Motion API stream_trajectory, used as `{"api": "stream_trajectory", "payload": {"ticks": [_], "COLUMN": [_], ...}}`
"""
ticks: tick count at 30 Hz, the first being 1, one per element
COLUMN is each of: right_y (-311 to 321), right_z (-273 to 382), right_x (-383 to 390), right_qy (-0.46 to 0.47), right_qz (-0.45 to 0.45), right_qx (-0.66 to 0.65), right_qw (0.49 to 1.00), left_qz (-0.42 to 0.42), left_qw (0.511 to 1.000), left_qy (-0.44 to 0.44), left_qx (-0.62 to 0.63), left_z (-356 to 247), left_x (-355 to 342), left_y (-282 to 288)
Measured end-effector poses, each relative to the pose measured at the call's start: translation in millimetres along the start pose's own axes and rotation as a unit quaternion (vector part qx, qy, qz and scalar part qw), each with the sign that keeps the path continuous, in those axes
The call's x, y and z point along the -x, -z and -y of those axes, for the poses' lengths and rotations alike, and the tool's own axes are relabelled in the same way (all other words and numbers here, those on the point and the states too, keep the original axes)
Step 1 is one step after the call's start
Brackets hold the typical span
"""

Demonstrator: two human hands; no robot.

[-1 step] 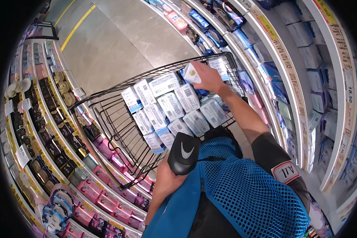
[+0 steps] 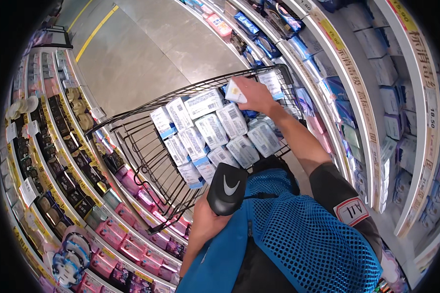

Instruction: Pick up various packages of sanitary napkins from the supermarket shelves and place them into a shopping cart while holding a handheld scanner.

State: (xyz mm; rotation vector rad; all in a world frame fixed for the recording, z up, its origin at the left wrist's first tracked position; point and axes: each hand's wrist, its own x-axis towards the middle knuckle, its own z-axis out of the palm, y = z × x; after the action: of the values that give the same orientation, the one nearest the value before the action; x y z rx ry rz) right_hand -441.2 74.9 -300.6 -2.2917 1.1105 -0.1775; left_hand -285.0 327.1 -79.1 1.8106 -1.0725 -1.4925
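My right hand (image 2: 255,95) reaches over the far right part of a black wire shopping cart (image 2: 146,128). Its fingers are closed round a white pack (image 2: 235,93) with a small gold mark. Several white-and-blue packs (image 2: 211,131) with barcodes fill the cart's middle and right side, packed in uneven rows beneath and beside that hand. Close to my body, my left hand (image 2: 208,219) grips a black handheld scanner (image 2: 227,189) with a pale curved mark. The scanner's head points up and covers part of the nearest packs. Most of the left fingers are hidden under it.
Curved shelves (image 2: 78,161) with pink, black and gold packages run close along the left. Taller shelves (image 2: 349,93) with blue and white packs stand on the right, near my right arm. Beyond the cart lies a grey floor (image 2: 137,44) with a yellow line.
The white pack in my right hand has tilted slightly and dropped a little. My left hand and the scanner stay in place.
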Motion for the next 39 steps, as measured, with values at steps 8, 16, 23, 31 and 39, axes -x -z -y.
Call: {"api": "stream_trajectory", "payload": {"ticks": [8,16,23,31,39], "right_y": [-12,-17,99,165,214], "right_z": [7,8,16,6,-40], "right_x": [-30,16,117,352,518], "right_qy": [0.229,0.101,-0.007,-0.185,-0.294], "right_qz": [0.06,-0.034,-0.095,-0.339,-0.675], "right_qx": [0.133,0.166,-0.213,-0.3,-0.054], "right_qw": [0.962,0.98,0.972,0.872,0.674], "left_qz": [-0.065,-0.043,0.019,0.141,0.279], "left_qw": [0.998,0.999,0.998,0.988,0.922], "left_qy": [0.004,0.01,-0.066,-0.062,-0.195], "left_qx": [-0.011,-0.003,-0.003,-0.014,-0.182], "left_z": [12,11,6,5,-57], "left_x": [0,1,-9,-4,-11], "left_y": [1,-5,-30,-93,-184]}}
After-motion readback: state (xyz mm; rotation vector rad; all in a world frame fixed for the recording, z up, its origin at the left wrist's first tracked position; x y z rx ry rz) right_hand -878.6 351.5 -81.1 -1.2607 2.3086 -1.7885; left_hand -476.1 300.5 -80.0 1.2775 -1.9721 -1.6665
